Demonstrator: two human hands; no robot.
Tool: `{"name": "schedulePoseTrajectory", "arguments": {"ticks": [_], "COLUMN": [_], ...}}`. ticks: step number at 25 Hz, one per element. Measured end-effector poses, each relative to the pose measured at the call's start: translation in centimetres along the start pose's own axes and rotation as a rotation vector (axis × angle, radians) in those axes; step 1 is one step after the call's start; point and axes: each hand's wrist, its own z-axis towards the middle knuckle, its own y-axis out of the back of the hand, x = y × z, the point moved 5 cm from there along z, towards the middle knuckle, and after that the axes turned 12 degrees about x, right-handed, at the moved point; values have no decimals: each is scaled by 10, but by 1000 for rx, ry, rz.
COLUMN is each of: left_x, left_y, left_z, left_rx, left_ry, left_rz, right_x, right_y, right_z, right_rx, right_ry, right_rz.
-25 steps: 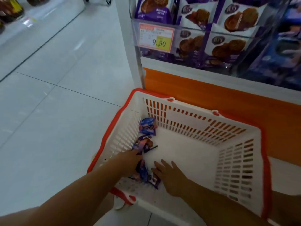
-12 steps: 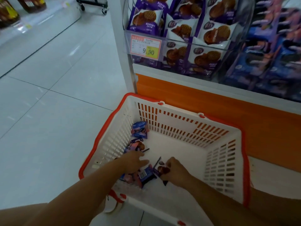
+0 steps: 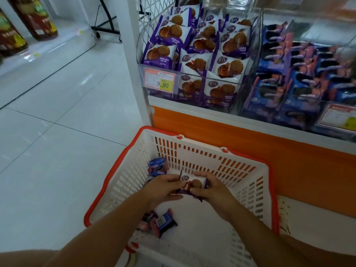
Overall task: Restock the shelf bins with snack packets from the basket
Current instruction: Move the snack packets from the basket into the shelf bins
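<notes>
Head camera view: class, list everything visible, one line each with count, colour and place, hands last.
basket: one, white with red rim, on the floor by the shelf.
held packet: one, purple and white, above the basket between both hands.
loose packets: several, blue and pink, along the basket's left side.
biscuit packets: many, purple and white, in the left bin.
blue packets: many, blue, in the right bin.
price tags: two, red and yellow, one on each bin front.
bottles: at least two, dark, yellow-green labels, low shelf far left.
shelf base: one, orange, behind the basket.
left hand: one, grips the held packet's left end.
right hand: one, grips its right end.
</notes>
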Motion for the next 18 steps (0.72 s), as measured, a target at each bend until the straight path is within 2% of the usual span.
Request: {"name": "schedulePoseTrajectory", "arguments": {"ticks": [6, 10, 15, 18], "left_x": [-28, -106, -220, -267], "left_y": [-5, -6, -17, -17], "left_z": [-7, -37, -95, -118], "left_rx": [22, 34, 8, -197], "left_ry": [-41, -166, -461, -697], "left_rz": [76, 318, 483, 763], "right_x": [25, 93, 209, 285], "right_y": [-2, -16, -51, -56], "right_z": [-10, -32, -75, -86], "right_rx": [-22, -138, -308, -420], "right_ry": [58, 256, 623, 739], "right_rz": [2, -396, -653, -825]}}
